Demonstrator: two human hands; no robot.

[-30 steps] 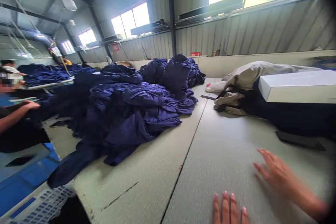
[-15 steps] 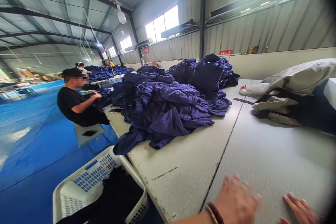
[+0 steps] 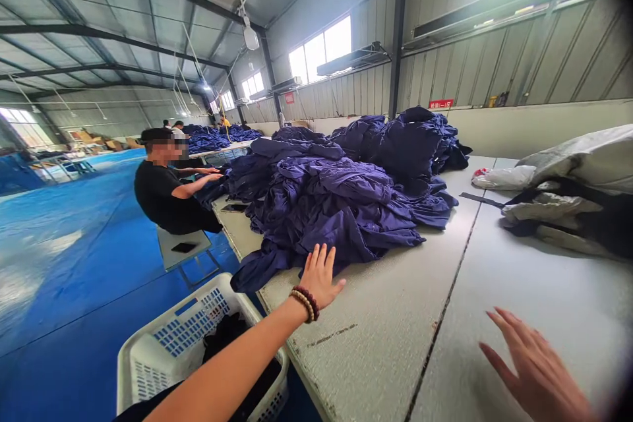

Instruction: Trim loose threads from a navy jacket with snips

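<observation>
A large heap of navy-blue garments point(image 3: 346, 191) lies crumpled on the pale table point(image 3: 390, 330). My left hand point(image 3: 320, 277), with beaded bracelets at the wrist, reaches to the heap's front edge. Its fingers are spread and overlap the cloth; whether they touch it I cannot tell. Over the right part of the table is my right hand point(image 3: 534, 362), fingers stretched out and holding nothing.
A white plastic basket point(image 3: 173, 330) with dark cloth inside stands left of the table. Across the heap's left side sits a person in black point(image 3: 161, 188) on a stool. Sacks and dark fabric point(image 3: 568, 204) lie at the back right.
My left hand has moved left and forward from the bare tabletop to the garment heap. My right hand has come further into view. The seated person's arm reaches further forward.
</observation>
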